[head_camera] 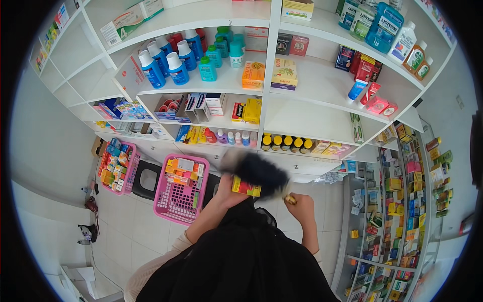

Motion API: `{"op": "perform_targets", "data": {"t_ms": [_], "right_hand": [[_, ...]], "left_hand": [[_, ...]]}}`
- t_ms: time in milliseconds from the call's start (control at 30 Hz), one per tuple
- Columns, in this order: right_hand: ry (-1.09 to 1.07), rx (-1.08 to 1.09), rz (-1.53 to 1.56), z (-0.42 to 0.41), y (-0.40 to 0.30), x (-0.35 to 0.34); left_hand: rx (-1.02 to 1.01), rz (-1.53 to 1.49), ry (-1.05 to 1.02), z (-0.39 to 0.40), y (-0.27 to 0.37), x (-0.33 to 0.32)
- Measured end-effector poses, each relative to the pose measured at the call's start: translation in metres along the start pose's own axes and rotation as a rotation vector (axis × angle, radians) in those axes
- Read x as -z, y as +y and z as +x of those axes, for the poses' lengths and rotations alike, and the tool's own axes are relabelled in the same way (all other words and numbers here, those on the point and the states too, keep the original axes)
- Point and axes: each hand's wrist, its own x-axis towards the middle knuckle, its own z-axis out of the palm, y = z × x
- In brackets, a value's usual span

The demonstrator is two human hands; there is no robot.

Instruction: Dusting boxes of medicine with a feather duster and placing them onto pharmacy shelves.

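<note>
My right hand grips the handle of a feather duster. Its dark, fluffy head is blurred and reaches left across the front of my body. In my left hand is a small yellow and red box, and the duster's head covers its upper right part. Just left of that hand stands a pink plastic basket, with several small medicine boxes piled toward its far end.
White shelves ahead hold blue bottles, mouthwash bottles and cartons. A second pink basket of boxes stands left, beside a black stool. A glass display case full of boxes runs along the right. Drawers face me.
</note>
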Motion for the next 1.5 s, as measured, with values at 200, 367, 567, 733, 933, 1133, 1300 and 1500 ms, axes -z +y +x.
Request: {"op": "perform_targets", "data": {"t_ms": [200, 367, 567, 733, 933, 1133, 1300, 1500], "right_hand": [[-0.011, -0.001, -0.059, 0.001, 0.014, 0.008], [-0.011, -0.043, 0.014, 0.004, 0.018, 0.005], [0.113, -0.093, 0.08, 0.004, -0.014, 0.006], [0.097, 0.005, 0.068, 0.006, -0.016, 0.011], [0.107, 0.072, 0.084, 0.005, -0.006, 0.01], [0.011, 0.069, 0.174, 0.002, 0.01, 0.002], [-0.031, 0.054, 0.13, 0.002, 0.014, 0.002], [-0.029, 0.072, 0.232, 0.003, 0.002, -0.009]], "left_hand": [[0.015, -0.047, -0.036, -0.001, 0.001, -0.009], [-0.069, 0.104, -0.073, 0.0, 0.003, 0.011], [-0.307, 1.033, -0.107, -0.003, 0.001, 0.019], [-0.525, 1.478, -0.228, -0.001, 0.01, 0.005], [-0.3, 1.295, -0.099, -0.011, 0.014, 0.012], [-0.504, 1.462, -0.2, -0.006, 0.017, 0.035], [-0.63, 1.772, -0.194, -0.001, 0.017, 0.037], [-0.437, 1.466, -0.106, 0.021, 0.036, 0.131]]}}
